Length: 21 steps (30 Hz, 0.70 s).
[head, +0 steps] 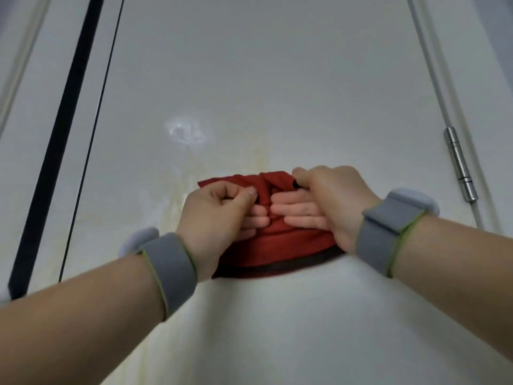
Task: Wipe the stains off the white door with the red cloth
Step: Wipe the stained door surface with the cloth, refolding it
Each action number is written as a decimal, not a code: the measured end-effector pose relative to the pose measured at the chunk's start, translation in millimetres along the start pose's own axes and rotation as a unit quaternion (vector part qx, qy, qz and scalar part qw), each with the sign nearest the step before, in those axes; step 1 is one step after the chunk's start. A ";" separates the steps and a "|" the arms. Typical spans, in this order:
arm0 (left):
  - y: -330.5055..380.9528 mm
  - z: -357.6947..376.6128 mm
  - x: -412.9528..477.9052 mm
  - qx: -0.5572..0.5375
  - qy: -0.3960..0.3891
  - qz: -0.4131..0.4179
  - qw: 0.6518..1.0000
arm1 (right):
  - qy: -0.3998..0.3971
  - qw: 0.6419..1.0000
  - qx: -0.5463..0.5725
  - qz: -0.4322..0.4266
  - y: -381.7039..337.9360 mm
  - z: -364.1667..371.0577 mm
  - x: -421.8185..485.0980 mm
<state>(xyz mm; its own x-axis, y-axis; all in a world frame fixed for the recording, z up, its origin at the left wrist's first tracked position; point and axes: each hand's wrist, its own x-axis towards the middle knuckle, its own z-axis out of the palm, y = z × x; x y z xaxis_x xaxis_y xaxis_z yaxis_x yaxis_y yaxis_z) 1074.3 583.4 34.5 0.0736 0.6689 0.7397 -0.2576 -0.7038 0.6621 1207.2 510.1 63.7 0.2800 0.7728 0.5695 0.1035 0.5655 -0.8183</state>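
The red cloth (273, 245) is bunched up flat against the white door (277, 79), in the middle of the view. My left hand (219, 218) grips its left side, thumb and fingers pinching a fold. My right hand (322, 204) holds its right side, fingers curled over the fabric. A whitish foamy smear (185, 131) sits on the door above and left of the cloth. Faint yellowish streaks (261, 159) run down the door just above the cloth and to its left.
A metal hinge (459, 168) is on the door's right edge, by a thin white frame line. A black vertical strip (63, 129) and a thin dark gap run down the left side. Both wrists wear grey bands.
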 end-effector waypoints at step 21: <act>59.2 5.4 84.6 0.002 0.061 0.116 0.991 | 0.009 0.994 0.067 -0.091 -66.5 20.9 57.0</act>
<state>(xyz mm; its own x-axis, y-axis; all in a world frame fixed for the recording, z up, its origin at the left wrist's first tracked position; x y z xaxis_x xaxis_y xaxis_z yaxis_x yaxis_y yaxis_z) 1070.5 597.0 136.9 -0.1037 0.5125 0.8524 -0.2499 -0.8429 0.4764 1196.3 522.5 152.1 0.2845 0.6501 0.7046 0.0264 0.7294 -0.6836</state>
